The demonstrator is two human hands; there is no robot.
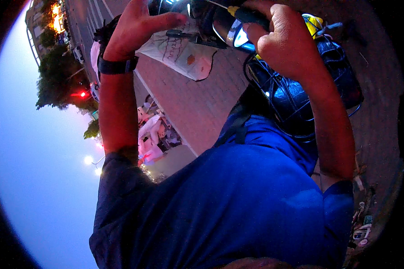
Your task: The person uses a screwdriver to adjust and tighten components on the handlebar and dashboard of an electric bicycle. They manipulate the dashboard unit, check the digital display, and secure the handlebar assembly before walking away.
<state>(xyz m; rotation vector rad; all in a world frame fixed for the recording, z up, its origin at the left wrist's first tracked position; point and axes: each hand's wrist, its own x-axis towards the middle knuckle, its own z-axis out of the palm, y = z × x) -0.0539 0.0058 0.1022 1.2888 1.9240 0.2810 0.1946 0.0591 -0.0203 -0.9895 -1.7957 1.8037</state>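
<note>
My right hand (285,42) is closed around the black and yellow handle of a screwdriver (244,15), whose thin metal shaft points up and left. My left hand (137,27), with a dark band on its wrist, is at the top edge with its thumb stretched to the right. Its other fingers are cut off by the edge. Beside that thumb is a dark, glossy object (168,6) with bright reflections; its kind cannot be made out. Below the hands lies a white printed sheet or bag (179,56), with a dark tool-like piece (179,34) over it.
At my right is a black, shiny bundle (296,94) wrapped in cords, with a yellow item (313,24) on top. Brick paving (188,96) lies underneath. Scattered litter (363,228) is at the lower right, and a heap of pale items (152,134) beyond my left arm, near the road.
</note>
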